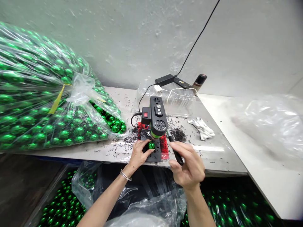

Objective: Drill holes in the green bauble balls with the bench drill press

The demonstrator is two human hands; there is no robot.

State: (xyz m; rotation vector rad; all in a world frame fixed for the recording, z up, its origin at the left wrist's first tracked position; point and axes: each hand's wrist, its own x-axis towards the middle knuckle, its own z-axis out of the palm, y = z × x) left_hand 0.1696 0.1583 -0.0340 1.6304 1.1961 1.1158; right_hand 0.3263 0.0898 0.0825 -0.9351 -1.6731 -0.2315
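The left hand (138, 153) pinches a green ball (151, 145) under the machine (158, 115); the right, half curled, is at the black handle (177, 156) — whether gripping, I cannot tell. A loose pinch could let the ball roll; close fingertips could get nipped. One machine, one handle, one pinched ball — bagged balls (63, 134) beyond counting.

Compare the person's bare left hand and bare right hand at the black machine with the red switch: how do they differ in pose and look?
The left hand has thumb and fingers on either side of a small, shiny green ball; the right hand curves about a black lever handle, its contact unclear.
The left wrist wears a silver-coloured bracelet; none shows at the right wrist.
Both hands are bare.
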